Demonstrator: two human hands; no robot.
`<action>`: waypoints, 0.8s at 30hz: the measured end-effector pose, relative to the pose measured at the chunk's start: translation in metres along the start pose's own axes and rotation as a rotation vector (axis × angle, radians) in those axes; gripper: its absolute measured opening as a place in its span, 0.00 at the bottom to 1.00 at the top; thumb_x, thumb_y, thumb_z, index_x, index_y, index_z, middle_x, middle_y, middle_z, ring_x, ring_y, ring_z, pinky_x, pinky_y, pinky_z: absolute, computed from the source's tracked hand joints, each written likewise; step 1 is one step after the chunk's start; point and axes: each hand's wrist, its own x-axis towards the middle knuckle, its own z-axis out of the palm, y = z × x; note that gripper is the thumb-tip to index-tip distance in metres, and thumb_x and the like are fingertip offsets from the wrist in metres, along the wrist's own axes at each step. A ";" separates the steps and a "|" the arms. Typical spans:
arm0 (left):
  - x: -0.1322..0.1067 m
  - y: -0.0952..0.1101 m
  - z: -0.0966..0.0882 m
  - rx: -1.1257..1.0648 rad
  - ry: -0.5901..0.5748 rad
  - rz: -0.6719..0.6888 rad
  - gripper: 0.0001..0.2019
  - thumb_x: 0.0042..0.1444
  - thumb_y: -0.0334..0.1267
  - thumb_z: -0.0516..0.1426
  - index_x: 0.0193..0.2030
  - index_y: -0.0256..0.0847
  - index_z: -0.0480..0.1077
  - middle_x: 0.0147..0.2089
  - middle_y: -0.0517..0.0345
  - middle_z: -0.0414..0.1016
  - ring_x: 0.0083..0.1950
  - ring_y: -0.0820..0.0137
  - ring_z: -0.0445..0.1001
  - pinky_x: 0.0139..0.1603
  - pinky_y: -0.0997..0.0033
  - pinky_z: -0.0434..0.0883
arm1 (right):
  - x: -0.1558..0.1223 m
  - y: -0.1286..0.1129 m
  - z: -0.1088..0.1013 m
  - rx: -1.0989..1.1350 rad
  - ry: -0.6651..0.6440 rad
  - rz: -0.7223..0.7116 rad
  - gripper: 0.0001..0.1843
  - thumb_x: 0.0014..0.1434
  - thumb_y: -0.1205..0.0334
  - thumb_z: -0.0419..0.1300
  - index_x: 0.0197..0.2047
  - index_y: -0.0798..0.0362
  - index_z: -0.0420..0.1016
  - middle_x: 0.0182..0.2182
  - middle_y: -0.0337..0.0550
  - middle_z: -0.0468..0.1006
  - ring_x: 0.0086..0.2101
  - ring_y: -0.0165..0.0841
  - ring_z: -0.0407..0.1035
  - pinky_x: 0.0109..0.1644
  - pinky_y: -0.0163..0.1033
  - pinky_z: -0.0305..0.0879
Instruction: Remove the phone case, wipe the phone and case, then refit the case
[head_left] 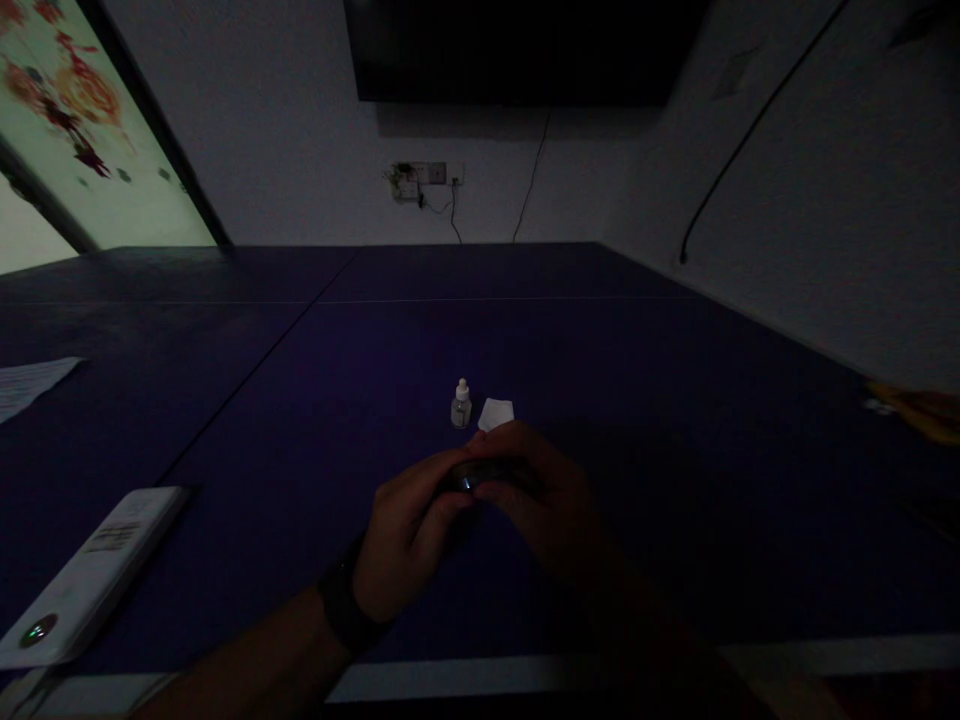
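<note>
The left hand (405,540) and right hand (544,497) are both gripping some small dark object (480,475), with a little dropper bottle (461,405) and white wipe (496,414) sitting just past them on the blue surface (300,400).

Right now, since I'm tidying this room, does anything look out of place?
A thin black cable runs loose diagonally down the white right-hand wall and appears to end in a free tip, not at a socket.

fingers (504,490) hide the dark object (480,475), too dim to identify.
</note>
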 end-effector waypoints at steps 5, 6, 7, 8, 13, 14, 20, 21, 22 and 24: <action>0.002 0.000 0.000 0.069 0.001 0.024 0.13 0.68 0.33 0.54 0.56 0.45 0.72 0.51 0.59 0.81 0.49 0.74 0.80 0.50 0.78 0.74 | -0.003 0.002 0.005 0.013 0.099 -0.029 0.08 0.59 0.66 0.67 0.40 0.42 0.80 0.39 0.36 0.79 0.42 0.31 0.75 0.47 0.37 0.72; 0.002 0.000 0.000 0.082 0.000 0.030 0.13 0.67 0.33 0.54 0.55 0.45 0.73 0.51 0.59 0.82 0.48 0.74 0.80 0.50 0.79 0.74 | -0.004 0.003 0.007 0.017 0.109 -0.022 0.08 0.59 0.66 0.67 0.40 0.43 0.79 0.38 0.36 0.79 0.41 0.31 0.75 0.46 0.36 0.72; 0.002 -0.001 0.001 0.094 -0.004 0.037 0.13 0.67 0.32 0.54 0.55 0.44 0.73 0.50 0.58 0.82 0.48 0.74 0.80 0.50 0.78 0.74 | -0.005 0.004 0.008 0.020 0.121 -0.022 0.07 0.58 0.66 0.67 0.39 0.44 0.79 0.38 0.36 0.78 0.40 0.31 0.75 0.45 0.36 0.72; 0.002 -0.001 0.001 0.105 -0.010 0.046 0.13 0.67 0.31 0.53 0.54 0.44 0.73 0.51 0.58 0.82 0.48 0.74 0.80 0.50 0.78 0.75 | -0.006 0.004 0.010 0.022 0.133 -0.026 0.07 0.58 0.66 0.67 0.39 0.44 0.79 0.37 0.37 0.78 0.40 0.31 0.75 0.44 0.36 0.72; 0.006 0.001 -0.001 0.123 -0.023 0.046 0.13 0.67 0.32 0.54 0.56 0.45 0.73 0.53 0.56 0.81 0.50 0.72 0.80 0.51 0.74 0.75 | -0.007 0.004 0.014 0.009 0.218 -0.041 0.05 0.57 0.66 0.68 0.37 0.45 0.79 0.35 0.37 0.80 0.39 0.32 0.76 0.43 0.36 0.73; 0.008 0.001 -0.002 0.130 -0.022 0.031 0.13 0.67 0.34 0.55 0.56 0.45 0.73 0.54 0.56 0.81 0.51 0.71 0.80 0.52 0.72 0.75 | -0.006 0.005 0.013 0.011 0.256 -0.017 0.05 0.56 0.65 0.68 0.36 0.46 0.79 0.35 0.37 0.80 0.38 0.32 0.76 0.42 0.37 0.73; 0.019 -0.007 -0.005 0.081 0.023 -0.192 0.16 0.57 0.42 0.65 0.52 0.43 0.76 0.48 0.53 0.83 0.48 0.65 0.81 0.51 0.63 0.77 | 0.002 0.015 -0.003 0.058 0.630 0.132 0.07 0.63 0.54 0.63 0.42 0.47 0.73 0.35 0.39 0.78 0.33 0.32 0.74 0.34 0.36 0.72; 0.020 -0.010 -0.005 0.023 0.042 -0.232 0.14 0.58 0.42 0.65 0.50 0.43 0.77 0.47 0.53 0.83 0.47 0.65 0.81 0.51 0.64 0.77 | 0.002 0.018 -0.006 0.059 0.657 0.127 0.07 0.65 0.53 0.61 0.42 0.46 0.72 0.36 0.39 0.78 0.34 0.32 0.74 0.35 0.37 0.72; 0.021 -0.012 -0.004 -0.042 0.071 -0.268 0.13 0.58 0.42 0.65 0.49 0.42 0.78 0.46 0.53 0.84 0.46 0.64 0.82 0.50 0.64 0.78 | 0.002 0.022 -0.009 0.064 0.656 0.124 0.08 0.65 0.52 0.60 0.43 0.46 0.71 0.37 0.40 0.77 0.35 0.33 0.74 0.36 0.38 0.73; 0.022 -0.016 -0.004 -0.153 0.148 -0.315 0.14 0.55 0.42 0.66 0.46 0.41 0.79 0.44 0.52 0.84 0.45 0.64 0.82 0.48 0.65 0.79 | 0.000 0.027 -0.017 0.081 0.613 0.131 0.08 0.66 0.51 0.59 0.44 0.45 0.71 0.37 0.39 0.77 0.34 0.33 0.74 0.36 0.39 0.73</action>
